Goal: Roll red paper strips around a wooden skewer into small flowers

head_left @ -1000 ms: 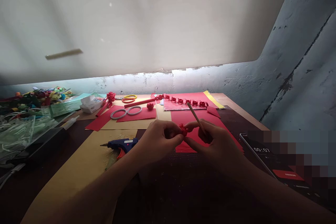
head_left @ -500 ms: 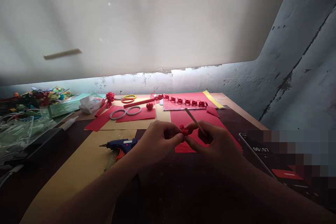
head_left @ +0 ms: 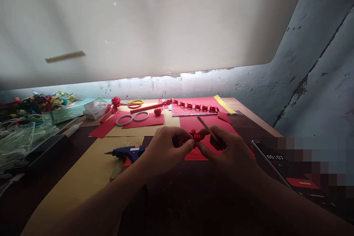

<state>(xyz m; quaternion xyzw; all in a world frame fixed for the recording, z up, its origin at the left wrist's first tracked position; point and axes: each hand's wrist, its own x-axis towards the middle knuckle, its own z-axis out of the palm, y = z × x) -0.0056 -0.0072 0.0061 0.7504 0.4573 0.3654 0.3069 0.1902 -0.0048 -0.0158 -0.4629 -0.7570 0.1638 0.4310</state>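
Between my two hands, above the stacked red paper [head_left: 196, 155], is a small red paper flower [head_left: 195, 135] with ruffled petals. My left hand [head_left: 173, 147] pinches it from the left with thumb and forefinger. From the other side, the thumb and fingertips of my right hand [head_left: 225, 149] close on its edge. A thin wooden stick [head_left: 206, 127] is also tucked in my right hand, its free end pointing up and left. Beyond my left hand, a blue glue gun [head_left: 127, 152] with a lit red light lies on tan paper [head_left: 74, 169].
Two tape rolls [head_left: 141, 116], a red ball-shaped flower [head_left: 157, 112], scissors [head_left: 135, 103] and a row of red flowers [head_left: 189, 106] lie at the back. A phone [head_left: 284, 169] is at the right. Plastic bags [head_left: 19, 143] and a black power strip [head_left: 41, 155] fill the left.
The red flower has turned slightly between my fingertips, and its petals look more spread. The stick has shifted a little to the right with my right hand.
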